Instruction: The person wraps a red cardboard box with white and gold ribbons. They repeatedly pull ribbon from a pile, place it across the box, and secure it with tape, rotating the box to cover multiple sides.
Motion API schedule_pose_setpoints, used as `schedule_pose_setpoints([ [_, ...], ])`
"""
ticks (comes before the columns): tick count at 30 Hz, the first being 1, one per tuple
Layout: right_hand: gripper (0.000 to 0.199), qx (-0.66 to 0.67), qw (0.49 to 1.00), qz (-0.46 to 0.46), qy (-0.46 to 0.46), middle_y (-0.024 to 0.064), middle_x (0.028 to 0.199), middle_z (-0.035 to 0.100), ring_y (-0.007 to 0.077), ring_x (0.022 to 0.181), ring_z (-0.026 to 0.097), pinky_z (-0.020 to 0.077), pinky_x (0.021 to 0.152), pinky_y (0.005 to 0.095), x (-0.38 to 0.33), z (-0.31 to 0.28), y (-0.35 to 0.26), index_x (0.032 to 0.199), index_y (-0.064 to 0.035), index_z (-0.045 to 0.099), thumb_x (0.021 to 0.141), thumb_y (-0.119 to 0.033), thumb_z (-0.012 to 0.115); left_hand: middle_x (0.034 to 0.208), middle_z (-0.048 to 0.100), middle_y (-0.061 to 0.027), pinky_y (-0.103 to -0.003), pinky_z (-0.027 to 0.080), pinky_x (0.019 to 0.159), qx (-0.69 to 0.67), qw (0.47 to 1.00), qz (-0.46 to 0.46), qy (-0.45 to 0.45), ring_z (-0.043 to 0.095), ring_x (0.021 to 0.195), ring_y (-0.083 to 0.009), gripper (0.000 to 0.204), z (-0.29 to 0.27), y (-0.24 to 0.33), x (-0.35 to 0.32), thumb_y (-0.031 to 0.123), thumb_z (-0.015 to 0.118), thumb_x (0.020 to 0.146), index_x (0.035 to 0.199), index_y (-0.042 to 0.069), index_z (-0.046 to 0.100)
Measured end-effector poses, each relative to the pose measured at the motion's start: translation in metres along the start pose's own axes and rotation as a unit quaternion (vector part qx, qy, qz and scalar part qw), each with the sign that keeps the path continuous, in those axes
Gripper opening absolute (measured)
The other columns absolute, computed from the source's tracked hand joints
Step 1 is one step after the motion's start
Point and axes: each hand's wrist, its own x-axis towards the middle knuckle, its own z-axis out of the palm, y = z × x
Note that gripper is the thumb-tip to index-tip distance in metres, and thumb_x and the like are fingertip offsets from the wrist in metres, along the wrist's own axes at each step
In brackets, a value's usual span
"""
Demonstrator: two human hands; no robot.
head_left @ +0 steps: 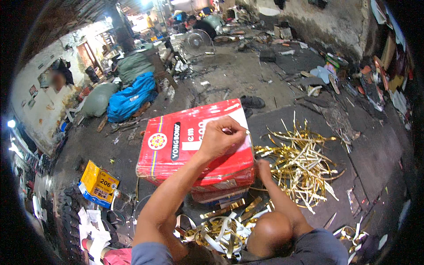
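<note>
A red carton (168, 145) with a glossy, printed top stands in front of me, raised on something partly hidden beneath it. My left hand (223, 138) rests over the top near the right edge, its fingers curled into a pinch. Whatever lies between those fingertips is too small to make out. Low against the carton's right side is my right hand (263, 170), its fingers mostly hidden. Just beyond it, a loose heap of gold and white strips (304, 165) spreads over the dark floor. More gold and white strips (227, 236) lie by my bare knee (270, 232).
A yellow and blue box (98, 183) sits at the left, with crumpled white paper (93, 229) below it. Farther off are a blue sack (132, 97), a grey-green sack (98, 100), a dark shoe (252, 102) and a standing fan (197, 42). Scraps line the right wall.
</note>
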Motion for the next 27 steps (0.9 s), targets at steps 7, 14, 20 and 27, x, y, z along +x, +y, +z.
schedule_pose_setpoints([
  [7,0.034,-0.087,0.982,0.168,0.005,0.0317,0.094,0.069,0.0512,0.095,0.067,0.0520,0.087,0.0580,-0.008,0.001,0.041,0.088,0.0052,0.072,0.093,-0.025,0.057,0.083,0.072,-0.0017,-0.024,0.053,0.066,0.044,0.998,0.039,-0.006,0.065,0.074,-0.0066,0.006,0.012,0.009,0.006,0.008,0.079,0.086,0.085,0.001,0.078],
  [14,0.026,-0.234,0.966,0.092,0.061,0.0288,0.092,0.072,0.0440,0.092,0.071,0.0555,0.088,0.0529,-0.003,-0.012,0.125,0.087,0.0010,0.076,0.086,-0.021,0.063,0.087,0.071,-0.0047,-0.024,0.054,0.064,-0.001,0.997,0.064,-0.049,0.066,0.075,-0.0079,0.007,0.032,0.015,0.027,0.003,0.077,0.087,0.084,-0.002,0.075],
  [20,0.034,-0.309,0.949,0.001,-0.068,0.0338,0.081,0.069,0.0484,0.080,0.071,0.0568,0.073,0.0543,-0.028,-0.009,0.122,0.082,0.0088,0.072,0.086,-0.023,0.061,0.083,0.072,-0.0024,-0.024,0.052,0.065,0.015,0.999,0.048,-0.016,0.064,0.074,-0.0071,0.007,0.017,0.002,0.015,0.009,0.081,0.086,0.088,0.002,0.079],
  [27,0.038,-0.188,0.970,0.135,-0.076,0.0360,0.088,0.069,0.0523,0.087,0.070,0.0544,0.081,0.0560,-0.041,-0.001,0.116,0.086,0.0114,0.073,0.089,-0.024,0.060,0.084,0.074,-0.0034,-0.025,0.054,0.067,0.012,0.999,0.034,-0.011,0.067,0.076,-0.0077,0.007,0.013,0.003,0.010,0.008,0.081,0.086,0.087,0.002,0.080],
])
